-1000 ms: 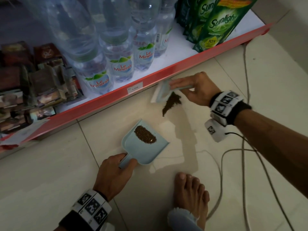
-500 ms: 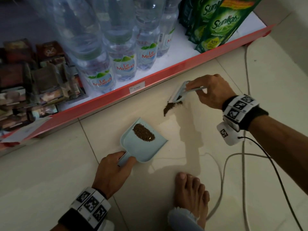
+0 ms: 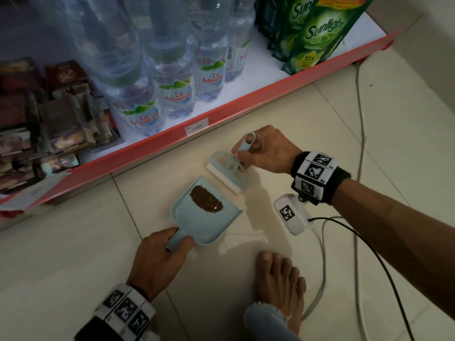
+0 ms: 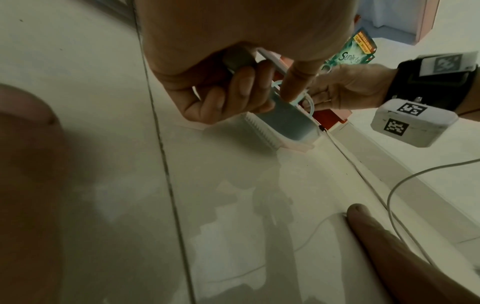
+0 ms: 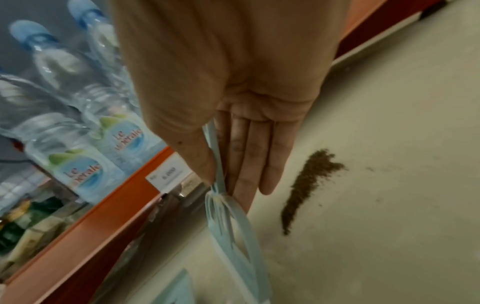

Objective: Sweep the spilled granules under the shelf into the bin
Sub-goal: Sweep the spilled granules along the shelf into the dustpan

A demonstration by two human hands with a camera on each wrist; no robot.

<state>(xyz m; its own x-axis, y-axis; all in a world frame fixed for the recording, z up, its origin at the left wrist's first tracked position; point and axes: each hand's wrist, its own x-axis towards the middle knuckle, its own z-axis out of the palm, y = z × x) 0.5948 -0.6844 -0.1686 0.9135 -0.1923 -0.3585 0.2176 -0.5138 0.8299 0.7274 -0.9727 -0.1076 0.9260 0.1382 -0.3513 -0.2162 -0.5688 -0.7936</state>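
Note:
A light blue dustpan (image 3: 204, 217) lies on the floor tile with a heap of brown granules (image 3: 206, 199) inside it. My left hand (image 3: 160, 262) grips its handle (image 4: 239, 59) with curled fingers. A matching blue brush (image 3: 227, 172) stands bristles down at the pan's far lip. My right hand (image 3: 268, 151) pinches its looped handle (image 5: 215, 164) between thumb and fingers. The right wrist view shows a streak of granules (image 5: 306, 185) on the tile beside the brush. The head view shows no such streak.
The red-edged bottom shelf (image 3: 221, 112) runs just beyond the brush, holding water bottles (image 3: 177, 94), green Sunlight pouches (image 3: 315, 33) and dark packets (image 3: 49, 119). A grey cable (image 3: 359, 119) trails over the floor at right. A bare foot (image 3: 280, 284) rests near the pan.
My right hand drew the brush from the shelf edge down to the dustpan's lip. The loose pile seen beside the brush earlier no longer shows in the head view. The dustpan stayed put.

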